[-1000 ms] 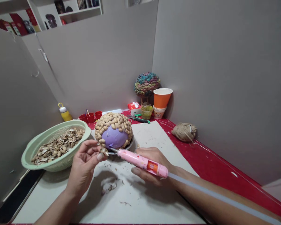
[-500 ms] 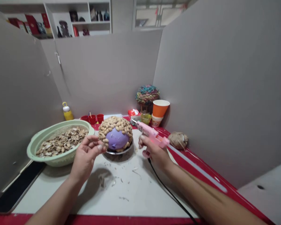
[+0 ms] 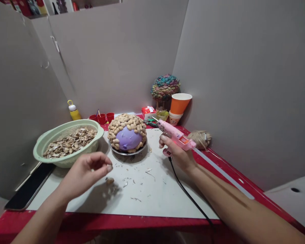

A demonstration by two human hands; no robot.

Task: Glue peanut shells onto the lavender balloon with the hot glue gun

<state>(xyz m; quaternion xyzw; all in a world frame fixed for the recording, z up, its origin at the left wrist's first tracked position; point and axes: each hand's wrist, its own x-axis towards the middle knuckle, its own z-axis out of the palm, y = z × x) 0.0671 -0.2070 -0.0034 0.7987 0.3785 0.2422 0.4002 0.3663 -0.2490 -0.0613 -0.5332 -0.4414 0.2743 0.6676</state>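
Note:
My left hand (image 3: 87, 171) hovers over the white board (image 3: 152, 200), thumb and fingertips pinched together with nothing visible between them. Just below them is a small brown shell piece (image 3: 109, 180), slightly blurred. My right hand (image 3: 176, 153) is wrapped round the handle of a pink glue gun (image 3: 176, 134), its nozzle pointing up and left and a long glue stick (image 3: 226, 174) out of its back. Between the hands and farther back, a purple ball (image 3: 128, 139) partly covered in peanut shells (image 3: 124, 122) rests on a metal dish (image 3: 129, 153). Neither hand touches it.
At left stands a green basket (image 3: 47, 132) of shells, beside a dark phone-like slab (image 3: 27, 189). Farther back are a yellow bottle (image 3: 75, 113), red cups (image 3: 101, 118), a colourful ball (image 3: 165, 86), an orange cup (image 3: 180, 104) and twine (image 3: 200, 138). Grey partitions surround the table.
The view has tilted down. My left hand has moved away from the ball towards the front of the board, and a shell piece now shows under its fingers. My right hand keeps the glue gun.

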